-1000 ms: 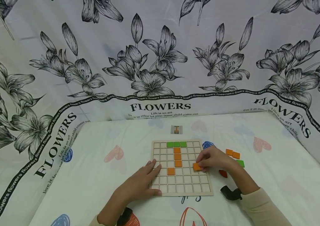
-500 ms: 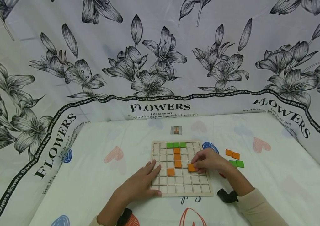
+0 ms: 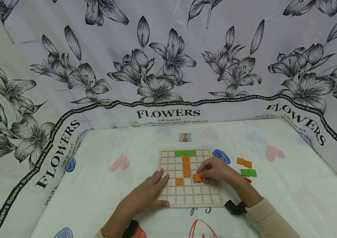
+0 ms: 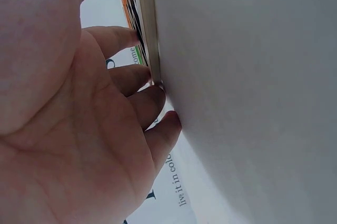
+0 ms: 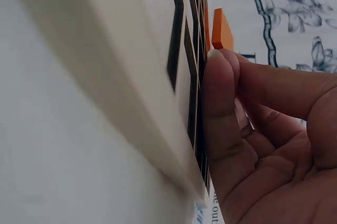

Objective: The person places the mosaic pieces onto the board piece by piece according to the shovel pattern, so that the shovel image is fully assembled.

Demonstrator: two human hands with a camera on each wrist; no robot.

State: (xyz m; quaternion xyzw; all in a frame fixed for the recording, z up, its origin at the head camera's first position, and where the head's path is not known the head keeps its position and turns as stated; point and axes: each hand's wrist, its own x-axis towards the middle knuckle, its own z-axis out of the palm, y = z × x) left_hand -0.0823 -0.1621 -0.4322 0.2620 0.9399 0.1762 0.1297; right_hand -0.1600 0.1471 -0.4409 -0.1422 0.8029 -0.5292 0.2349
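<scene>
A wooden grid board (image 3: 184,199) lies on the table, holding a row of green tiles (image 3: 185,153) at its far side. Below that row runs a column of orange tiles, and one more orange tile (image 3: 179,181) sits to its lower left. My right hand (image 3: 216,170) pinches an orange square tile (image 3: 196,178) between thumb and finger, over the board right of the column. In the right wrist view that tile (image 5: 221,29) is tilted, just off the grid. My left hand (image 3: 147,191) rests with straight fingers on the board's left edge; in the left wrist view its fingertips (image 4: 150,100) touch the edge.
Right of the board lie two loose orange tiles (image 3: 244,162), two green tiles (image 3: 248,172) and a red piece (image 3: 247,180) partly behind the right forearm. A small pattern card (image 3: 185,137) lies beyond the board. A flower-printed curtain (image 3: 168,66) hangs behind the table.
My right hand has carried the orange tile leftward across the board, toward the orange column. More of the loose green and red pieces now shows. The left hand has stayed put.
</scene>
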